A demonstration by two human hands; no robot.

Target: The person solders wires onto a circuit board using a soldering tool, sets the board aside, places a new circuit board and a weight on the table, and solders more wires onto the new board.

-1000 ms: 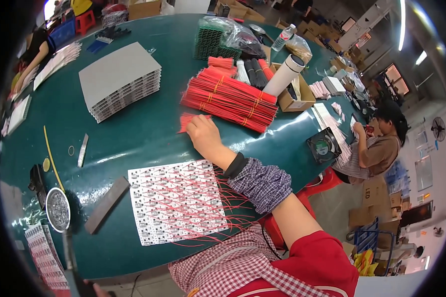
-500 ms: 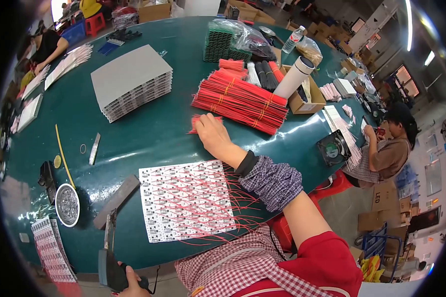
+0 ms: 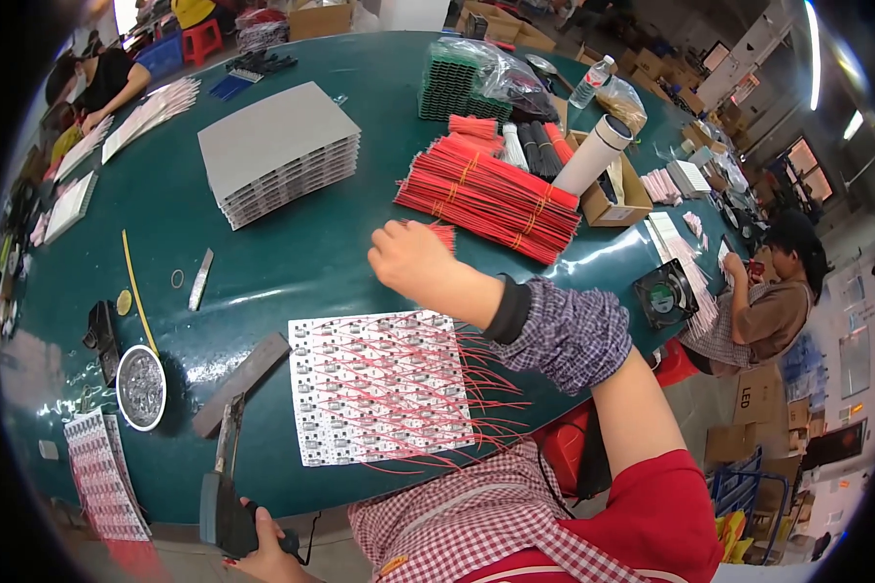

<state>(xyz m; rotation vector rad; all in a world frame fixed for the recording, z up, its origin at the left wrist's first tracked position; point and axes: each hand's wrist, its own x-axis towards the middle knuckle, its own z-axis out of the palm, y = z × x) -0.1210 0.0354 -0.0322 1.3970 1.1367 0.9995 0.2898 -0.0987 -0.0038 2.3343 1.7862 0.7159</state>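
Note:
My right hand [image 3: 413,260] is raised over the green table [image 3: 292,267], shut on a small bunch of thin red wires [image 3: 440,233]. Just beyond it lies a big pile of bundled red wires [image 3: 491,194]. Below the hand lies a white panel of small circuit boards [image 3: 379,384], with red wires trailing off its right side. At the lower edge, my left hand [image 3: 262,556] grips the dark handle of a soldering tool [image 3: 224,486], whose metal tip points up toward a grey bar [image 3: 241,371].
A stack of grey panels [image 3: 277,151] sits at the far left and a round tin [image 3: 141,387] near the left edge. A cardboard box [image 3: 612,199], a white tube [image 3: 593,155] and a small fan [image 3: 666,291] stand at right, where a seated person [image 3: 768,301] works.
My right hand has lifted off the table near the wire pile, holding a few red wires. My left hand with the soldering tool has come into view at the lower edge.

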